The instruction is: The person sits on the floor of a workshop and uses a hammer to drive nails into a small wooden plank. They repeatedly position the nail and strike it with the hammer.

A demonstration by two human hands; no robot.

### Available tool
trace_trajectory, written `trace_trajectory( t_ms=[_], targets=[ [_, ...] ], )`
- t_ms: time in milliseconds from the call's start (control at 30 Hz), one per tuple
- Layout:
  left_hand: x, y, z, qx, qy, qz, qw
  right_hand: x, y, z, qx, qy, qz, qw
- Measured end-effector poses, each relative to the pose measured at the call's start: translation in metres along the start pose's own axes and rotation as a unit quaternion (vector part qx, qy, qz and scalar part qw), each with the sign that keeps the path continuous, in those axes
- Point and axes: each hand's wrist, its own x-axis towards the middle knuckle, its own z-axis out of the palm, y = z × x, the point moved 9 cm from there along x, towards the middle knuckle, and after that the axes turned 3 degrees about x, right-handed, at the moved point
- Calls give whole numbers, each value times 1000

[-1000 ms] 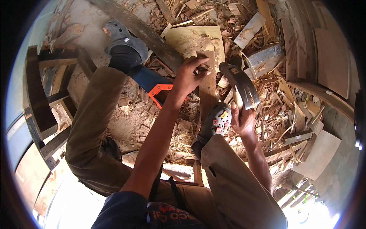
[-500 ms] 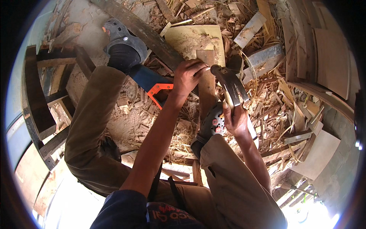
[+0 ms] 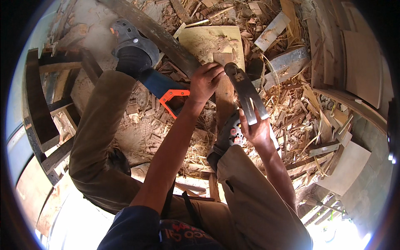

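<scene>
My right hand [image 3: 255, 128] grips a claw hammer [image 3: 246, 89]. The hammer's dark head is raised over a narrow wooden strip [image 3: 225, 93], its face close to my left fingertips and its claw toward my right hand. My left hand [image 3: 205, 82] is closed in a pinch at the left edge of the strip; what the fingertips hold is too small to make out. The near part of the strip lies beside my right shoe [image 3: 232, 130], and its far end rests over a pale yellowish board [image 3: 208, 39].
A handsaw [image 3: 168, 98] with an orange-framed handle lies left of my left forearm. Beyond it, a long dark beam [image 3: 152, 31] runs diagonally. Wood chips [image 3: 291, 121] cover the ground. A wooden frame [image 3: 52, 108] stands at left; panels [image 3: 362, 66] lean at right.
The hammer head has tilted in my right hand, its claw swinging down nearer that hand and its face shifting slightly left and up. My left hand stays nearly in place.
</scene>
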Motion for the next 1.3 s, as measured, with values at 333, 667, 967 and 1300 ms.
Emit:
trace_trajectory(
  t_ms=[333,667,967,1300],
  targets=[
    [1,-2,0,-14,4,-8,1000,4,0,-12,9,53,15,998],
    [18,-7,-10,-73,7,-70,995,8,-15,-31,-15,68,-18,997],
    [5,-2,-7,-35,-42,-28,998,-30,32,-2,69,15,214,974],
    [-9,-25,-16,-46,-20,-172,984,-54,55,7,119,59,304,943]
  ],
)
